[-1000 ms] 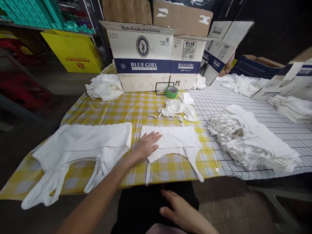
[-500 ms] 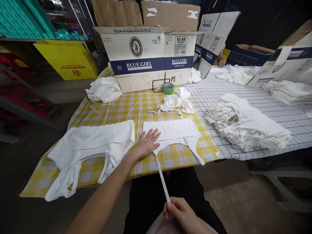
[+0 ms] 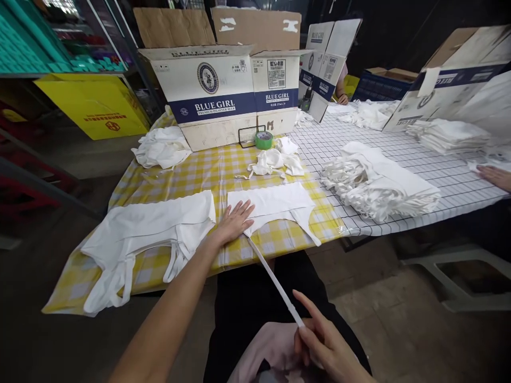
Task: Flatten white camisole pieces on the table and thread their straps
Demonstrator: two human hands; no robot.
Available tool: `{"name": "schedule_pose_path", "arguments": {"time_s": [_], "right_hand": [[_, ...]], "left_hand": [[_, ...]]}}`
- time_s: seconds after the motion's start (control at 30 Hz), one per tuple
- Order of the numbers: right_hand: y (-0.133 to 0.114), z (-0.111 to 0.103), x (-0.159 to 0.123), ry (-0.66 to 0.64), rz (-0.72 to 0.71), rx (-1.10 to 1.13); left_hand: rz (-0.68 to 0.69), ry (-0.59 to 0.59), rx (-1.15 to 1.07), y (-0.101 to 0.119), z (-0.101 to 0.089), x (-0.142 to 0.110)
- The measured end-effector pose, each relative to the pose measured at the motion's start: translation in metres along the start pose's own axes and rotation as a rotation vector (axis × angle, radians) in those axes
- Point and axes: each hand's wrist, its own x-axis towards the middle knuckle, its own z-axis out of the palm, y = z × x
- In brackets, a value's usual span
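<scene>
My left hand (image 3: 235, 222) lies flat with fingers spread on the left end of a white folded garment (image 3: 275, 205) on the yellow checked tablecloth (image 3: 207, 173). From that garment a long white strap (image 3: 271, 279) runs taut off the table's edge down to my right hand (image 3: 325, 346), which pinches its far end above my lap. A larger pile of white garments (image 3: 147, 231) lies just left of my left hand, its straps hanging over the edge.
An open Blue Girl carton (image 3: 223, 101) stands at the back, with a green tape roll (image 3: 264, 140) and crumpled white pieces (image 3: 273, 162) before it. Stacked white garments (image 3: 379, 181) lie on the grid-patterned cloth to the right. Other people's hands (image 3: 493, 175) show far right and behind.
My right hand took hold of the garment's strap below the table's edge and drew it out taut toward my lap. My left hand stayed pressed on the garment.
</scene>
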Motion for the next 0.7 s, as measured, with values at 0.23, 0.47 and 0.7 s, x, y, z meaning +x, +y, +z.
{"name": "schedule_pose_path", "arguments": {"time_s": [0.23, 0.47, 0.7], "right_hand": [[-0.069, 0.003, 0.008, -0.184, -0.06, 0.054], [-0.09, 0.001, 0.064, -0.064, -0.12, -0.103], [-0.099, 0.008, 0.086, -0.054, -0.123, -0.344]], "left_hand": [[0.069, 0.177, -0.274, 0.058, -0.013, -0.042], [0.061, 0.092, -1.006, 0.119, -0.033, -0.113], [-0.122, 0.212, -1.052, 0.126, -0.037, -0.113]]}}
